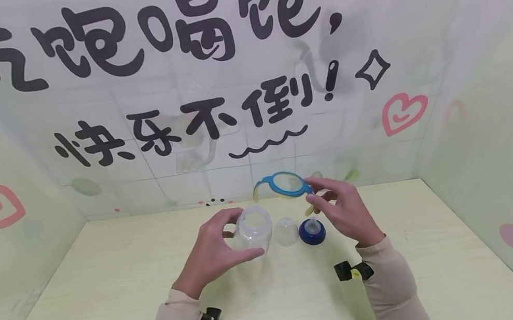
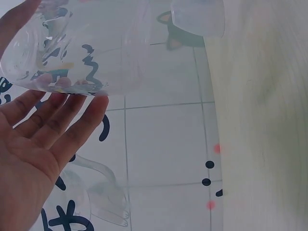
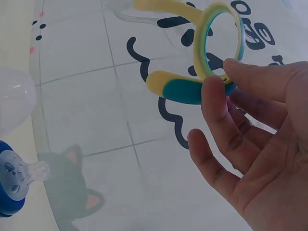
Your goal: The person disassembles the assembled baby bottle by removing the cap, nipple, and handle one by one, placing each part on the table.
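Note:
My left hand (image 1: 216,250) grips a clear baby bottle (image 1: 255,225) around its side, its open mouth tilted upward and uncapped. In the left wrist view the fingers curl beneath the transparent bottle body (image 2: 96,53). My right hand (image 1: 343,208) pinches a blue and yellow bottle handle ring (image 1: 270,180) by one side, lifted above the tabletop. Seen from the right wrist, thumb and fingers close on the ring's (image 3: 198,48) edge near one curved grip. Between the hands stand a translucent dome cap (image 1: 286,231) and a dark blue collar with a clear nipple (image 1: 312,231).
Everything stands on a pale wooden table (image 1: 123,278). Behind it rises a whitish wall (image 1: 221,179) with black lettering, and side walls (image 1: 486,156) flank the table. Black wrist straps (image 1: 353,271) are on both sleeves.

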The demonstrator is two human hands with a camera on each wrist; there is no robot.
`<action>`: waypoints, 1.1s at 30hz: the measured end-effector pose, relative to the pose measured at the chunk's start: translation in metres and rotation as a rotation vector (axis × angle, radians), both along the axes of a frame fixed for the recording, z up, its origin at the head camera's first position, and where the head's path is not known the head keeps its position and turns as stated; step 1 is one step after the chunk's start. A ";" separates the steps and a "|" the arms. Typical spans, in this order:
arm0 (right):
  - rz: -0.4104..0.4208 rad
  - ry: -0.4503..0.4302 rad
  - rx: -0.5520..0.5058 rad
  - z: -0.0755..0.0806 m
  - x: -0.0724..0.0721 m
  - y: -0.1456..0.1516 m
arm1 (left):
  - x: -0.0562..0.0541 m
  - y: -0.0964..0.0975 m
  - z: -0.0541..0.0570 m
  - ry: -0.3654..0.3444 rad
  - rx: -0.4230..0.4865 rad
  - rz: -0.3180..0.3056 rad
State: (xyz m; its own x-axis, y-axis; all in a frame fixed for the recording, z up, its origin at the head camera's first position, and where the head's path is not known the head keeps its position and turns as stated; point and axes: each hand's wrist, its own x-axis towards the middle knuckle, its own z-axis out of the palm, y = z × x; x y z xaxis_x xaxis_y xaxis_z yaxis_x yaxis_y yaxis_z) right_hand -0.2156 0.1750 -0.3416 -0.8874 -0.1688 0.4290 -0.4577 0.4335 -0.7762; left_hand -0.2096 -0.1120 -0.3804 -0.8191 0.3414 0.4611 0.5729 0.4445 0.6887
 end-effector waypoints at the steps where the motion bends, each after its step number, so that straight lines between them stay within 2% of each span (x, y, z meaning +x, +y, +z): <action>1: -0.004 -0.005 -0.001 -0.001 -0.001 0.000 | 0.000 0.000 0.000 -0.001 0.000 0.000; 9: -0.030 -0.012 0.024 -0.015 -0.012 0.003 | 0.001 0.001 0.000 -0.011 -0.009 0.006; 18: -0.086 -0.117 0.101 -0.028 -0.020 0.006 | 0.001 0.001 0.000 -0.009 -0.013 0.009; 33: -0.103 -0.194 0.134 -0.046 -0.031 0.015 | 0.001 0.001 0.000 -0.003 -0.023 0.008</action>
State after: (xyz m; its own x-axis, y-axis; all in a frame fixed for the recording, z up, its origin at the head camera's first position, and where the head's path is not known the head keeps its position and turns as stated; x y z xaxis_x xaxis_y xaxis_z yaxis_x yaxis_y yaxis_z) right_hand -0.2467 0.1897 -0.3877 -0.9663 -0.1173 0.2292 -0.2542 0.5749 -0.7777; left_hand -0.2090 -0.1110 -0.3802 -0.8233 0.3452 0.4506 0.5670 0.4651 0.6798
